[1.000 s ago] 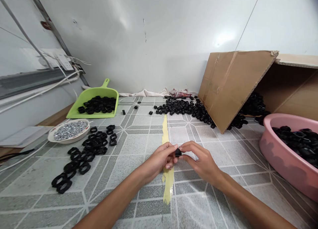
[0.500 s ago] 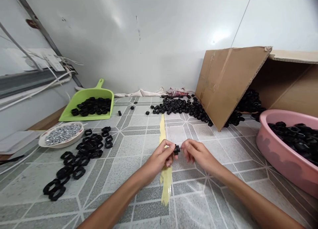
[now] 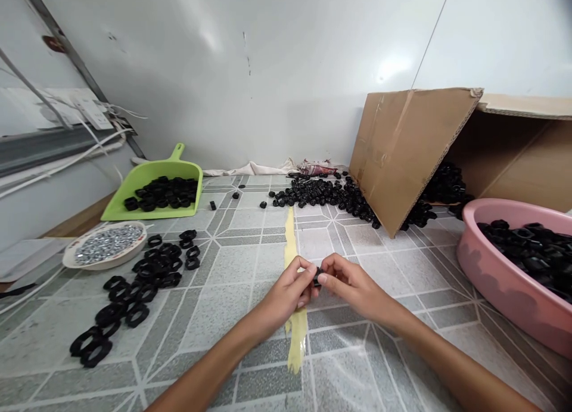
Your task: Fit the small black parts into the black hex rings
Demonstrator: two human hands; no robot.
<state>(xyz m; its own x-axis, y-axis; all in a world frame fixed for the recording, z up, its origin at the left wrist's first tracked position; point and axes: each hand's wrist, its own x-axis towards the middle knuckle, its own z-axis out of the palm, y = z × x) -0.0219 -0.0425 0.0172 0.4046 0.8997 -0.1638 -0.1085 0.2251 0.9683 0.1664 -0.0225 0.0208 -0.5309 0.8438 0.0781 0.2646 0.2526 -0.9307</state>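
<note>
Well left of the yellow strip (image 3: 295,343), the white dish (image 3: 69,257) of metal bits has its right rim beside the loose black rings (image 3: 149,268). Left of the strip's far end, the green dustpan (image 3: 154,169) turns its open front edge toward the person. A broad run of tiled floor (image 3: 227,269) separates rings and strip. The left hand (image 3: 288,290), above the strip, pinches the small black piece (image 3: 317,276), which is just right of the strip. Right of the strip, the right hand (image 3: 353,284) has thumb and fingers curled in at the piece; whether they grip or only touch it, I cannot tell. The black pile (image 3: 322,191) spreads rightward from the strip's far end to the cardboard box (image 3: 402,155), whose slanting flap ends in a low corner. Tiles extend between strip and pink basin (image 3: 504,275), farthest right.
</note>
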